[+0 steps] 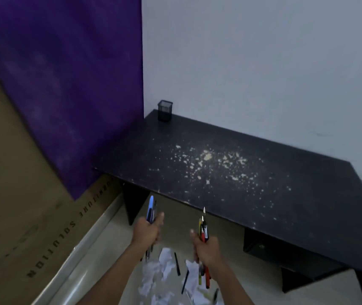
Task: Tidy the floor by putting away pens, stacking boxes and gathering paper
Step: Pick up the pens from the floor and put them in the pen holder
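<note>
My left hand (pixel 148 231) grips a small bunch of pens (pixel 151 209), one with a blue cap, pointing up. My right hand (pixel 205 249) grips another bunch of pens (pixel 203 230) in red, yellow and black. Both hands are held in front of the black desk's near edge. A black mesh pen holder (pixel 165 110) stands at the desk's far left corner, against the wall. Crumpled white paper (pixel 164 267) lies on the floor below my hands, with loose black pens (pixel 177 263) among it.
The black desk (pixel 241 190) carries pale crumbs and dust over its middle. A large cardboard box (pixel 21 194) with printed letters leans at the left, partly under a purple cloth (pixel 65 84). A white wall stands behind the desk.
</note>
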The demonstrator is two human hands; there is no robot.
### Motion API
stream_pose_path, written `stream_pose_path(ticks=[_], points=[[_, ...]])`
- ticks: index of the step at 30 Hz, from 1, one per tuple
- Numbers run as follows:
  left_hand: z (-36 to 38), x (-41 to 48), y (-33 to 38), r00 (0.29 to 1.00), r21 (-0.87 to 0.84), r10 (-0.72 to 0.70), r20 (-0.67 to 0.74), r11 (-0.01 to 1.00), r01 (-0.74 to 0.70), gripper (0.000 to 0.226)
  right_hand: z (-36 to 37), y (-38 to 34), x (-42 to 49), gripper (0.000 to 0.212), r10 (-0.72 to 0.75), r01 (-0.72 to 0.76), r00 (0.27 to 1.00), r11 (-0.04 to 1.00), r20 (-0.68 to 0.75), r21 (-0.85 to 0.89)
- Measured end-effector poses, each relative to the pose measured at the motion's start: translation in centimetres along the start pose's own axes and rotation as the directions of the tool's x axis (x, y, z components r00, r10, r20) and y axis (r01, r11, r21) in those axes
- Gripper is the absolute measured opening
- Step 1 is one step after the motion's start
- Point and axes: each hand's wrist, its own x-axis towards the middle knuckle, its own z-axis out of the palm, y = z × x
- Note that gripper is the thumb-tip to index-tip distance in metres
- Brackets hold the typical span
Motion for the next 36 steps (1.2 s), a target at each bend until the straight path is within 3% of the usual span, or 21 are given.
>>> stream_pose_path(ticks=[11,36], points=[[-3.0,-3.2,16.7,0.971,-0.005,0.233,0.057,0.972,-0.233,0.040,-0.7,-14.6,-2.6,0.042,-0.190,0.191,0.981,0.981,-0.044,0.022],[-5.0,9.9,27.5,0.949,0.049,0.308,0.072,0.949,-0.312,0.031,2.6,-30.1,6.7,0.040,-0.311,0.320,0.944,0.944,-0.114,0.079]])
